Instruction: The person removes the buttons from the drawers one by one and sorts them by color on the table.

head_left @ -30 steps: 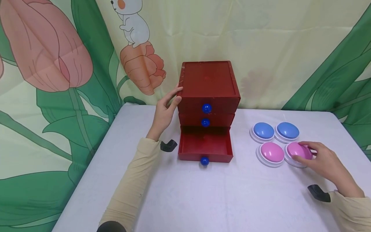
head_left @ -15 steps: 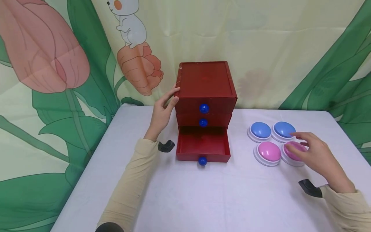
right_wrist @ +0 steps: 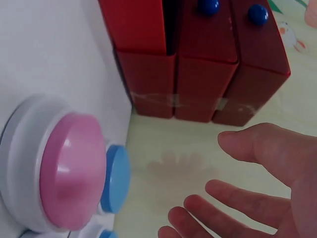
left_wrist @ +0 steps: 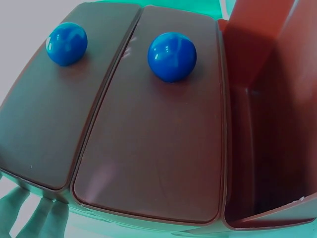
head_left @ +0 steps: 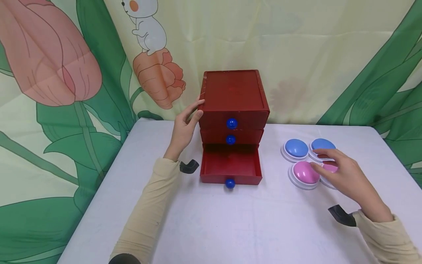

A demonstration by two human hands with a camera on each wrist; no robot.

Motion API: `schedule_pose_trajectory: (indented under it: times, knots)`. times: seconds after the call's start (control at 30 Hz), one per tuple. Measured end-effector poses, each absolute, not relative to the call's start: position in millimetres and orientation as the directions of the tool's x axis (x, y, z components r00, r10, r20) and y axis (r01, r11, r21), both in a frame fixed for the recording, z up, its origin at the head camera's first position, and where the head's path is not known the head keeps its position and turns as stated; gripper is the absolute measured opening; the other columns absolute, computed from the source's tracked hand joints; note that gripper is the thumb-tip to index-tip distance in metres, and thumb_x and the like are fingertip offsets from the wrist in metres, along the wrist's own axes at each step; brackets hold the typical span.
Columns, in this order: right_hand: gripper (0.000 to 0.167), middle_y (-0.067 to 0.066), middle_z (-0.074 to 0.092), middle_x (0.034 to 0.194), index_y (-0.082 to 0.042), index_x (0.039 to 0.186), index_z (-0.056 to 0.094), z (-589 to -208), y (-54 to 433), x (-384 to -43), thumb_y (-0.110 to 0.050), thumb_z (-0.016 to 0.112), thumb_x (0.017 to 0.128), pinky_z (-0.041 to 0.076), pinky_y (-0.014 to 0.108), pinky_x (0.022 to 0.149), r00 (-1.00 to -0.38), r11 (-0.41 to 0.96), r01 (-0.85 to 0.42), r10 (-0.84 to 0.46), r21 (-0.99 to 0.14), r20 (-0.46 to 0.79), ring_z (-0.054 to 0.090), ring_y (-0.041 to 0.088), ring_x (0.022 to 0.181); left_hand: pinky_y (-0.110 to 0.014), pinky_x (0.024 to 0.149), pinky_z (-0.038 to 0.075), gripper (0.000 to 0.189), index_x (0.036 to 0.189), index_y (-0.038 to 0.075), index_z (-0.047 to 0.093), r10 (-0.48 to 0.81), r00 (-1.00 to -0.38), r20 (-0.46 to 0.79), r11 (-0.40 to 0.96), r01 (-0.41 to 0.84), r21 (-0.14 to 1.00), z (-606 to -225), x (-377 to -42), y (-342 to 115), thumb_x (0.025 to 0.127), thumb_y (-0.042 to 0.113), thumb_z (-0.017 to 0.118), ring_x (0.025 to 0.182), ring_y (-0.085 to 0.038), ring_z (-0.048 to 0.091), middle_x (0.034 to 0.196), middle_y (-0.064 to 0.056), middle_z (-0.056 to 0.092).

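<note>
A dark red drawer cabinet (head_left: 234, 90) with blue round knobs stands at the back middle of the table. Its bottom drawer (head_left: 230, 165) is pulled out and nothing lies in it. My left hand (head_left: 183, 132) rests its fingers against the cabinet's left side; a few fingertips show low in the left wrist view. My right hand (head_left: 346, 176) hovers with spread, loosely bent fingers over the push buttons, holding nothing. It partly covers the right pink button (head_left: 329, 168) and overlaps the right blue button (head_left: 322, 143). The left pink button (head_left: 306, 172) is by the thumb.
The left blue button (head_left: 296, 148) sits behind the left pink one, on the white-covered table (head_left: 250, 223). Behind the table hangs a printed cloth (head_left: 296, 55) with a rabbit, a carrot and tulips.
My right hand has come off the right pink button and moved left toward the left pink one. My left hand stays at the cabinet's side. The view has shifted slightly.
</note>
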State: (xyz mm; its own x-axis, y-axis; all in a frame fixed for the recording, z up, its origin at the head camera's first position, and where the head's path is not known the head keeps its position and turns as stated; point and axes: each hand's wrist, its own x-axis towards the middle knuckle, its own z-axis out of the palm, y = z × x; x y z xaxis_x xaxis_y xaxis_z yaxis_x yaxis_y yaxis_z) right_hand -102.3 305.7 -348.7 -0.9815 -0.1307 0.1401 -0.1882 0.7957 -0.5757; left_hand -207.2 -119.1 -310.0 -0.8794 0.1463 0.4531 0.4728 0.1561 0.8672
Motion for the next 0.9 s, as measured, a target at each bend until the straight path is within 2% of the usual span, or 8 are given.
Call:
schedule_pose_trajectory:
  times: [0.07, 0.13, 0.23, 0.3, 0.37, 0.47, 0.73, 0.9]
  knots:
    - [0.051, 0.028, 0.059, 0.125, 0.005, 0.130, 0.056, -348, 300, -101, -0.020, 0.075, 0.090, 0.042, -0.002, 0.076, -0.977, 0.795, -0.209, -0.143, -0.569, 0.160, 0.058, 0.048, 0.108, -0.041, 0.113, 0.041, 0.041, 0.142, 0.005, 0.053, 0.147, -0.880, 0.453, 0.157, 0.472, 0.867, -310, -207, -119, 0.102, 0.013, 0.054, 0.142, -0.020, 0.042, 0.154, -0.010, 0.045]
    - [0.051, 0.028, 0.060, 0.124, 0.004, 0.130, 0.056, -347, 294, -101, -0.021, 0.074, 0.090, 0.054, 0.019, 0.084, -0.973, 0.793, -0.225, -0.156, -0.566, 0.169, 0.059, 0.048, 0.108, -0.040, 0.113, 0.041, 0.041, 0.142, 0.005, 0.053, 0.146, -0.881, 0.451, 0.158, 0.470, 0.868, -310, -207, -119, 0.102, 0.013, 0.054, 0.142, -0.020, 0.042, 0.153, -0.010, 0.045]
    - [0.049, 0.026, 0.061, 0.124, 0.003, 0.130, 0.057, -347, 286, -100, -0.021, 0.074, 0.091, 0.050, 0.053, 0.090, -0.969, 0.785, -0.245, -0.175, -0.569, 0.175, 0.059, 0.047, 0.110, -0.040, 0.112, 0.041, 0.041, 0.142, 0.005, 0.053, 0.147, -0.881, 0.449, 0.156, 0.469, 0.869, -309, -206, -119, 0.102, 0.013, 0.054, 0.142, -0.020, 0.042, 0.153, -0.010, 0.045]
    - [0.048, 0.025, 0.061, 0.124, 0.002, 0.130, 0.057, -346, 281, -99, -0.021, 0.073, 0.091, 0.054, 0.043, 0.092, -0.968, 0.772, -0.251, -0.187, -0.583, 0.170, 0.059, 0.045, 0.111, -0.040, 0.112, 0.041, 0.041, 0.142, 0.005, 0.053, 0.148, -0.881, 0.449, 0.155, 0.469, 0.869, -309, -206, -119, 0.102, 0.013, 0.054, 0.143, -0.020, 0.042, 0.154, -0.010, 0.045]
    - [0.048, 0.023, 0.062, 0.124, 0.001, 0.130, 0.058, -345, 276, -97, -0.021, 0.074, 0.091, 0.053, 0.019, 0.089, -0.966, 0.759, -0.258, -0.198, -0.598, 0.164, 0.059, 0.043, 0.111, -0.040, 0.112, 0.041, 0.041, 0.142, 0.004, 0.053, 0.148, -0.880, 0.451, 0.152, 0.471, 0.869, -308, -206, -119, 0.102, 0.012, 0.054, 0.142, -0.020, 0.042, 0.154, -0.010, 0.045]
    - [0.045, 0.019, 0.065, 0.121, -0.001, 0.127, 0.060, -344, 267, -96, -0.021, 0.075, 0.090, 0.035, -0.004, 0.082, -0.961, 0.738, -0.278, -0.214, -0.614, 0.177, 0.062, 0.040, 0.110, -0.040, 0.112, 0.041, 0.041, 0.142, 0.004, 0.053, 0.146, -0.880, 0.453, 0.148, 0.472, 0.869, -309, -206, -119, 0.102, 0.012, 0.055, 0.142, -0.020, 0.042, 0.153, -0.011, 0.045]
    - [0.042, 0.012, 0.070, 0.113, -0.005, 0.124, 0.064, -346, 249, -94, -0.025, 0.076, 0.089, 0.041, -0.001, 0.083, -0.949, 0.714, -0.315, -0.239, -0.625, 0.205, 0.066, 0.032, 0.101, -0.041, 0.112, 0.041, 0.041, 0.142, 0.003, 0.053, 0.146, -0.876, 0.459, 0.153, 0.479, 0.865, -309, -206, -118, 0.102, 0.012, 0.055, 0.143, -0.020, 0.041, 0.154, -0.010, 0.044]
    - [0.041, 0.011, 0.069, 0.116, -0.006, 0.124, 0.064, -348, 239, -93, -0.029, 0.074, 0.091, 0.058, 0.025, 0.085, -0.956, 0.705, -0.290, -0.248, -0.648, 0.158, 0.068, 0.029, 0.101, -0.041, 0.112, 0.041, 0.041, 0.142, 0.004, 0.053, 0.144, -0.878, 0.456, 0.157, 0.475, 0.866, -309, -206, -119, 0.102, 0.012, 0.055, 0.144, -0.020, 0.040, 0.155, -0.009, 0.043]
